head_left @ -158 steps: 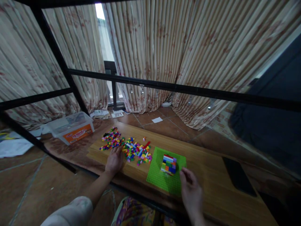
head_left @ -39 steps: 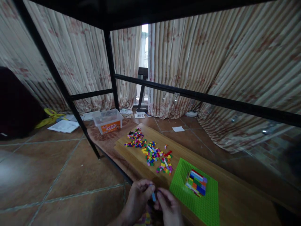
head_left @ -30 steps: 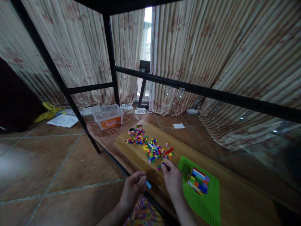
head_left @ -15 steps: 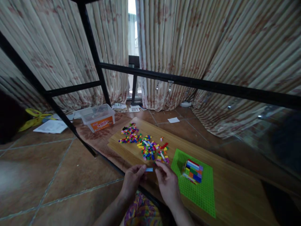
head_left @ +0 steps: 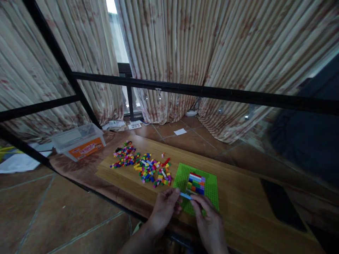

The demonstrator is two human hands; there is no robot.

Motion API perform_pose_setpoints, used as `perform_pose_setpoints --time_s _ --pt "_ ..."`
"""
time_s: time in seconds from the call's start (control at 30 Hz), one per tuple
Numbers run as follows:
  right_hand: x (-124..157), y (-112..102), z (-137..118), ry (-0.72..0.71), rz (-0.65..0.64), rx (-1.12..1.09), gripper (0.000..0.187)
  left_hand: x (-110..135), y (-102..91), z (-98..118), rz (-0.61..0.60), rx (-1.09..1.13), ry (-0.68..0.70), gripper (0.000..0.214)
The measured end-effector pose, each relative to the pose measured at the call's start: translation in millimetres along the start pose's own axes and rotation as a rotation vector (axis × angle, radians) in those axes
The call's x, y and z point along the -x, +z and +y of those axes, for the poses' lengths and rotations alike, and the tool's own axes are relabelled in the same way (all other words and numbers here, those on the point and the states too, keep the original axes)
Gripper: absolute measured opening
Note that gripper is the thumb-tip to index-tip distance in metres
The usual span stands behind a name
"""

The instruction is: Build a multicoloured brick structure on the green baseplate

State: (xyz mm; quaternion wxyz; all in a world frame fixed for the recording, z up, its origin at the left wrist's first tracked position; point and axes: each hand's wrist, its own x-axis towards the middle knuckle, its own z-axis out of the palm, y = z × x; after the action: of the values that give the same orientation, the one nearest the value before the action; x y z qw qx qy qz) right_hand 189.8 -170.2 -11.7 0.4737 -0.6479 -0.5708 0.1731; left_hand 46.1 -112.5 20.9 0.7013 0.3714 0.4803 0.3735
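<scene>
Both hands meet at the near edge of a green baseplate [head_left: 212, 185] on a low wooden board [head_left: 238, 190]. My left hand [head_left: 164, 210] and my right hand [head_left: 209, 220] pinch a small light-blue brick [head_left: 185, 195] between their fingertips. Just beyond it a block of stacked coloured bricks [head_left: 196, 182] stands on the baseplate. A spread of loose coloured bricks [head_left: 145, 165] lies on the board to the left of the plate.
A clear plastic box with an orange label [head_left: 79, 143] stands on the floor at the left. Black metal frame bars [head_left: 185, 90] cross in front of striped curtains. A dark flat object [head_left: 282, 204] lies on the board at the right. Papers [head_left: 16, 164] lie on the tiled floor.
Both hands have moved right, from the board's near edge to the front of the green baseplate, still carrying the light-blue brick. The view has swung right.
</scene>
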Motion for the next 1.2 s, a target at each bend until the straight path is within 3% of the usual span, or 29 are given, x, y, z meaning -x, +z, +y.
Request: perform_pose_setpoints --time_s 0.23,0.43,0.57,0.77,0.97,1.2 --pt "-29 -37 20 0.100 0.074 0.044 0.028 -33 9.9 9 0.100 -0.070 0.064 0.038" --pt "-23 -48 45 0.214 0.116 0.073 0.031 -41 7.3 -2 0.075 -0.102 0.046 0.030" --pt "-24 -52 48 0.239 0.140 0.079 0.031 -46 5.2 -9 0.055 -0.131 0.100 0.027" --pt "-39 -42 31 0.193 0.088 0.094 0.029 -64 3.4 -14 0.047 -0.260 0.234 0.024" --pt "-57 -25 24 0.000 0.047 0.180 0.028 -79 14.1 -11 0.026 -0.282 0.236 0.028" --pt "-59 -17 28 -0.032 0.108 0.241 0.026 -85 27.1 -13 -0.029 -0.227 0.232 0.026"
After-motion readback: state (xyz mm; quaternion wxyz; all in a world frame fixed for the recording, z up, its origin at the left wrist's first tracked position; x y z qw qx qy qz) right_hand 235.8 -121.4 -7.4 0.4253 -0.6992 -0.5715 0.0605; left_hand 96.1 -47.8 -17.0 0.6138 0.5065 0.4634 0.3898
